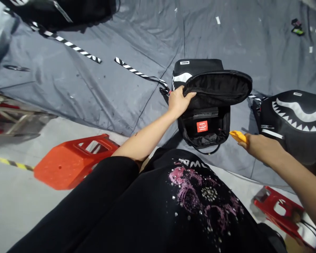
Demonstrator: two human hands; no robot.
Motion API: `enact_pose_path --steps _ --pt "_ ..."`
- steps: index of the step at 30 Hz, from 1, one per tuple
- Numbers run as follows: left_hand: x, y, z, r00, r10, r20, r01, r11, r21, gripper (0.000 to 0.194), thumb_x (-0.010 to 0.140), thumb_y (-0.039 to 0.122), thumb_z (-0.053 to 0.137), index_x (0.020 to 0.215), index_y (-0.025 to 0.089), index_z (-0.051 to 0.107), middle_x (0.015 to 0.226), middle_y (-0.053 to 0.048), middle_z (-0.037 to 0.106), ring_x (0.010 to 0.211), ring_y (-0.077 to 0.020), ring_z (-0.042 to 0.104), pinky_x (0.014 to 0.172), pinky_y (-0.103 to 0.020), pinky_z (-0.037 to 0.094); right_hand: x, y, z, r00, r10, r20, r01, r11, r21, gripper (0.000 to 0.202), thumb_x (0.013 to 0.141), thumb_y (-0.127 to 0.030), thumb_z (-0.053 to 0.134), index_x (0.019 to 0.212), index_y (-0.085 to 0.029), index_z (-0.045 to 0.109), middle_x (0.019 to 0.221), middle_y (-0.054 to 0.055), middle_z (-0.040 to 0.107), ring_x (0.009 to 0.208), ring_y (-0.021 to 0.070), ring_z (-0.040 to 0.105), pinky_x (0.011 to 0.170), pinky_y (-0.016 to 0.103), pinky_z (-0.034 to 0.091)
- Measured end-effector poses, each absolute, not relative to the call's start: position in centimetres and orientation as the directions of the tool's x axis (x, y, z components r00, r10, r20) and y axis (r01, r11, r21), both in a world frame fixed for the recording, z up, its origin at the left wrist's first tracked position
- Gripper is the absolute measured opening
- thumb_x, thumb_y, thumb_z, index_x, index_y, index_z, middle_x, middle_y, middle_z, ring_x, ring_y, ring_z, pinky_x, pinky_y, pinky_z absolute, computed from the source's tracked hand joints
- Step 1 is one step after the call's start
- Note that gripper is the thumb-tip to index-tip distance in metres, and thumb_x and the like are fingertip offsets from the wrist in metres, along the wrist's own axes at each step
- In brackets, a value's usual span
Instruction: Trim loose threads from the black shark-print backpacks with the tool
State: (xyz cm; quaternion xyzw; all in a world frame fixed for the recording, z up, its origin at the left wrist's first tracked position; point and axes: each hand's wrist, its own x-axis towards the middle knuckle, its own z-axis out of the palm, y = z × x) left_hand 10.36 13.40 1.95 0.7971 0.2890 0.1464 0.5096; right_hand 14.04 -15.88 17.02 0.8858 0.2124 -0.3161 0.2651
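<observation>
One black backpack (pixel 210 113) lies open right of centre in the frame; our left hand (pixel 179 102) pinches the edge of its raised flap (pixel 221 87). At centre right, we have our right hand (pixel 260 146) closed round an orange object (pixel 237 136) near the backpack.

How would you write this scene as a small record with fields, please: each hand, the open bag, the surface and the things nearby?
Left hand: grips the edge of the raised flap
Right hand: holds a yellow object, too small to identify
Open backpack: black, with a red label inside
Surface: grey cloth
Nearby, picture right: another black backpack with a toothed mouth design
Nearby, picture left: orange-red plastic object
</observation>
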Motion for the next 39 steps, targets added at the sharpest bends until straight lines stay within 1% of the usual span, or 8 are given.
enact_pose_path --steps 7,16,22,26,30,33,36,39 --pt "10.3 13.8 1.9 0.848 0.528 -0.047 0.255 -0.328 0.909 0.035 0.083 0.048 0.065 0.095 0.015 0.064 0.089 -0.008 0.070 0.096 -0.0239 0.065 0.093 -0.037 0.047 10.0 -13.7 16.8 0.786 0.106 -0.608 0.442 -0.784 0.435 0.048 0.095 -0.056 0.035 0.113 -0.018 0.058 0.086 0.012 0.067 0.076 0.0267 0.065 0.058 0.031 0.039" --pt "10.5 14.4 1.1 0.895 0.446 0.005 0.165 -0.343 0.925 0.034 0.084 0.050 0.063 0.087 0.016 0.062 0.083 -0.006 0.068 0.087 -0.0218 0.066 0.086 -0.035 0.049 3.5 -15.8 11.8 0.812 -0.140 -0.567 0.045 -0.953 0.300 0.048 0.096 -0.056 0.036 0.115 -0.018 0.058 0.087 0.013 0.070 0.081 0.0278 0.067 0.061 0.030 0.040" --pt "10.4 14.2 1.0 0.921 0.384 0.059 0.086 -0.348 0.933 0.034 0.084 0.050 0.063 0.085 0.016 0.062 0.079 -0.003 0.066 0.083 -0.0200 0.065 0.084 -0.032 0.049 3.0 -5.7 5.0 0.803 0.030 -0.595 0.154 -0.975 0.158 0.038 0.096 -0.045 0.044 0.117 -0.016 0.055 0.094 0.013 0.071 0.085 0.0255 0.068 0.072 0.030 0.047" --pt "10.3 14.8 0.9 0.931 0.363 0.047 0.095 -0.365 0.926 0.034 0.085 0.050 0.061 0.090 0.017 0.062 0.084 -0.004 0.068 0.088 -0.0208 0.065 0.087 -0.032 0.048 8.9 -3.9 2.3 0.854 -0.072 -0.516 0.024 -0.984 0.176 0.042 0.098 -0.043 0.040 0.121 -0.011 0.052 0.106 0.019 0.067 0.095 0.0260 0.066 0.080 0.032 0.048" --pt "10.0 15.4 0.6 0.933 0.358 0.029 0.111 -0.365 0.925 0.034 0.086 0.050 0.059 0.094 0.017 0.063 0.088 -0.005 0.069 0.093 -0.0212 0.065 0.089 -0.032 0.047 11.5 -9.9 4.6 0.858 -0.272 -0.436 -0.116 -0.929 0.352 0.042 0.096 -0.041 0.043 0.119 -0.008 0.054 0.109 0.021 0.065 0.100 0.0295 0.065 0.082 0.036 0.048" --pt "10.1 15.3 0.5 0.942 0.336 0.024 0.103 -0.356 0.929 0.034 0.086 0.050 0.059 0.094 0.017 0.063 0.087 -0.005 0.069 0.091 -0.0211 0.065 0.087 -0.033 0.048 10.7 -14.1 8.1 0.742 -0.322 -0.588 -0.035 -0.895 0.446 0.042 0.090 -0.046 0.051 0.113 -0.013 0.061 0.108 0.019 0.067 0.099 0.0311 0.064 0.081 0.040 0.048" --pt "10.1 15.1 0.8 0.944 0.330 0.007 0.120 -0.361 0.925 0.032 0.087 0.048 0.059 0.094 0.018 0.063 0.086 -0.005 0.068 0.088 -0.0210 0.065 0.086 -0.032 0.048 9.0 -16.0 10.5 0.746 -0.305 -0.592 -0.018 -0.898 0.440 0.045 0.089 -0.052 0.049 0.115 -0.017 0.062 0.107 0.017 0.067 0.097 0.0294 0.064 0.078 0.039 0.048" --pt "9.3 14.9 1.4 0.964 0.267 -0.002 0.114 -0.405 0.907 0.030 0.086 0.047 0.059 0.094 0.018 0.062 0.086 -0.006 0.067 0.087 -0.0227 0.065 0.084 -0.034 0.048 7.7 -17.1 10.9 0.779 -0.301 -0.551 -0.128 -0.935 0.330 0.042 0.089 -0.050 0.049 0.110 -0.016 0.062 0.089 0.012 0.070 0.085 0.0249 0.066 0.069 0.032 0.047"
